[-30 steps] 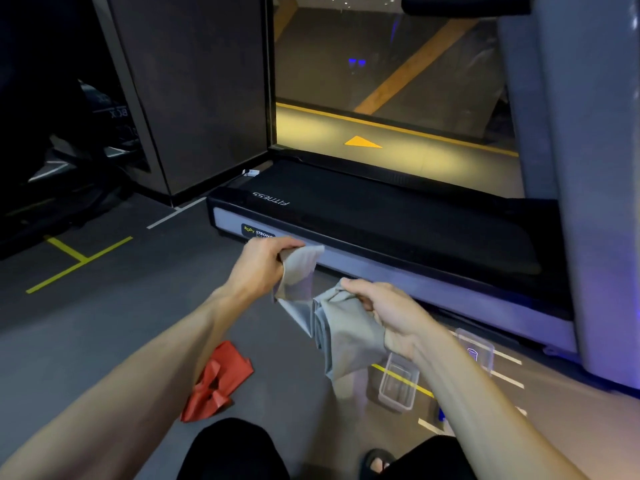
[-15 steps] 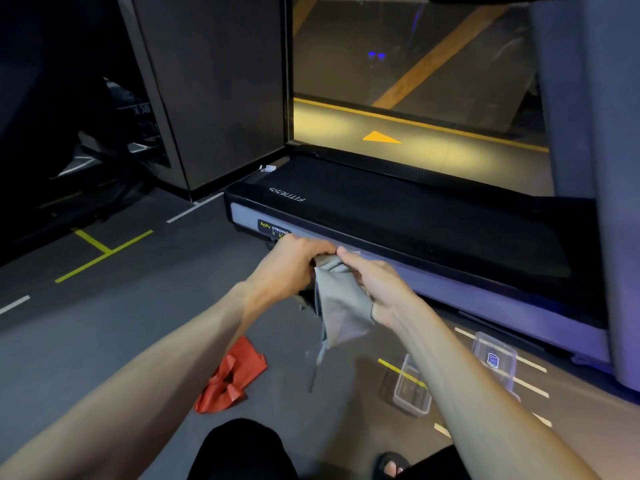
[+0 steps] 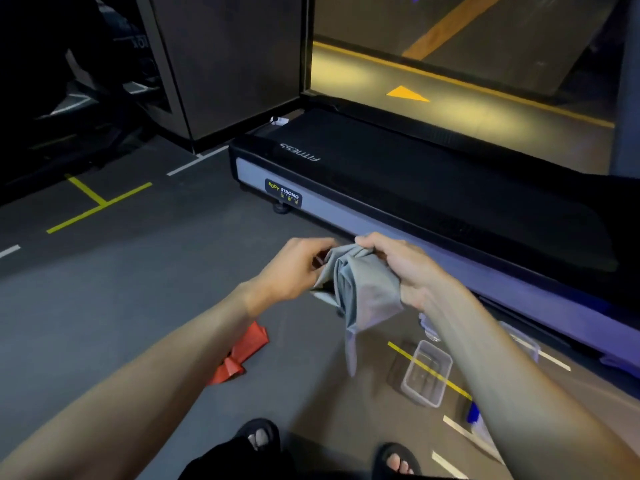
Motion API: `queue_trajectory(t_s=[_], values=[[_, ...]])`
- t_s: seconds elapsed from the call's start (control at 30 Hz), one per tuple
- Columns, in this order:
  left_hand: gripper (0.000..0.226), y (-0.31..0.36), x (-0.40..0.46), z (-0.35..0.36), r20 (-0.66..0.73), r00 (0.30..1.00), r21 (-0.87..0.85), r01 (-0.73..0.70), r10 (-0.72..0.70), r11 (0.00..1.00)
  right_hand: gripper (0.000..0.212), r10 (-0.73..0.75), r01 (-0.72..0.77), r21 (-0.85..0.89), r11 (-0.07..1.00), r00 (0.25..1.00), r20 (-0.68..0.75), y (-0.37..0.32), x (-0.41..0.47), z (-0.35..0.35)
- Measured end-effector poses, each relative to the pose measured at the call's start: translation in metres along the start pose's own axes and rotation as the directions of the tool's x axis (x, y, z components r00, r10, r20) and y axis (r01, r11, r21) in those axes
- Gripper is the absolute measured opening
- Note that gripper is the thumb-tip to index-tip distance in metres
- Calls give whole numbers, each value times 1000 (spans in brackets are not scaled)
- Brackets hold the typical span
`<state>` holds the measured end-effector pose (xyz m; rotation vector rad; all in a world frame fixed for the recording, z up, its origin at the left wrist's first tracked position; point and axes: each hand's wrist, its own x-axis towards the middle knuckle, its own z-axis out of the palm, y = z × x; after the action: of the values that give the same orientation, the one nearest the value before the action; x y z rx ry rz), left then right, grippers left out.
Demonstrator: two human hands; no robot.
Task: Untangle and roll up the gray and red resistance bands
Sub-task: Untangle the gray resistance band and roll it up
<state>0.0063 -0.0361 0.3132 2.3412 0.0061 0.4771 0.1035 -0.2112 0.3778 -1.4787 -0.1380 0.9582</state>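
A: Change since last frame?
B: Gray band (image 3: 360, 289) now more bunched, tail hanging shorter.
A: Fingers?
B: Left hand (image 3: 294, 268) and right hand (image 3: 398, 265) both grip its top; red band (image 3: 242, 355) on floor (image 3: 121, 289).

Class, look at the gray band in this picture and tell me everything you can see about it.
The gray band is a thin, smooth sheet, stretchy-looking, bunched into folds. It is held up in the air above the floor. The left hand pinches its left edge, and the right hand grips the top of the bunch. A narrow tail hangs down below the hands, touching nothing. It is not yet rolled.
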Motion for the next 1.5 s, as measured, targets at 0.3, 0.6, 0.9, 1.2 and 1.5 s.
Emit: queue_trajectory(t_s=[0.3,0.6,0.9,1.2,1.5], values=[[33,-115,15,74,-4,920,-158,386,-392,909,10,120,-118,-23,993,973,195,14,81,-42],[15,-216,36,163,244,488,-539,787,-838,301,27,248,-216,-198,956,957,149,113,162,-80],[22,-311,4,219,117,872,130,461,-476,878,25,296,-288,-103,952,952,74,190,197,-112],[33,-278,35,258,385,242,-562,827,-891,-18,68,353,-355,21,934,932,77,230,201,-114],[27,-325,19,240,392,828,211,344,-402,915,73,325,-316,206,926,946,-9,227,204,-123]])
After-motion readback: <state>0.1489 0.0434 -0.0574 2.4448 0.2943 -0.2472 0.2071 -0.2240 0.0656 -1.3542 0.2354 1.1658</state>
